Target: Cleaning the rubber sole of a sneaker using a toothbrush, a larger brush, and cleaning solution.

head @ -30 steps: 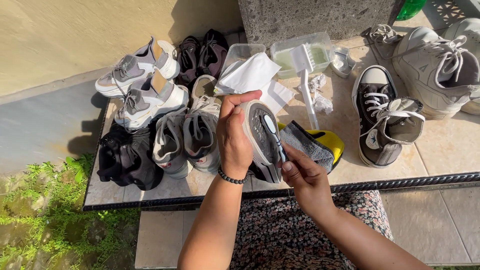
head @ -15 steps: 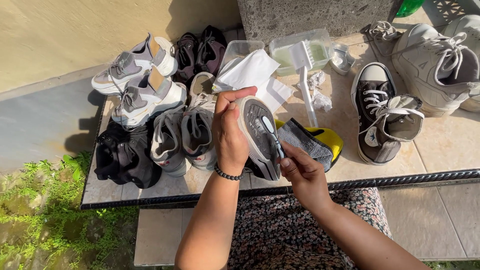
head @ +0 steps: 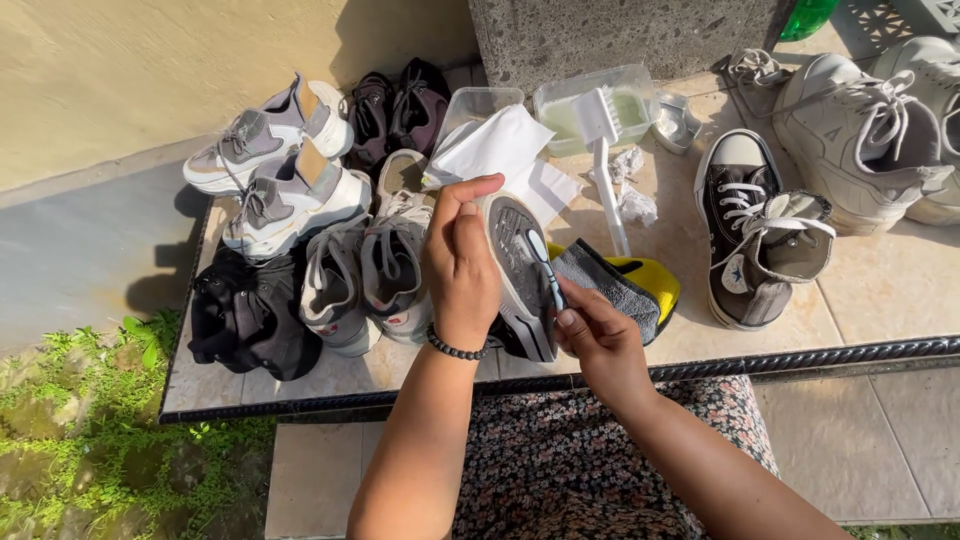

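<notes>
My left hand [head: 462, 268] grips a grey and black sneaker [head: 518, 282], turned so its sole faces me. My right hand [head: 598, 342] holds a small brush [head: 546, 266] with a thin handle, its head resting on the sole. Both hands are just above the near edge of a tiled table [head: 880, 290]. A grey cloth [head: 610, 288] and a yellow sponge [head: 655, 280] lie right behind the shoe.
Grey-white sneakers [head: 275, 165], dark shoes [head: 395, 105] and black shoes [head: 250, 320] crowd the table's left. A long white brush [head: 605, 150] leans in a clear tub of greenish water [head: 590, 105]. Black high-tops [head: 755, 235] and big white sneakers [head: 860, 125] sit right. Grass [head: 90, 430] lies lower left.
The small brush has slid along the sole with my right hand. My left hand keeps the sneaker in the same grip; the view shifted slightly.
</notes>
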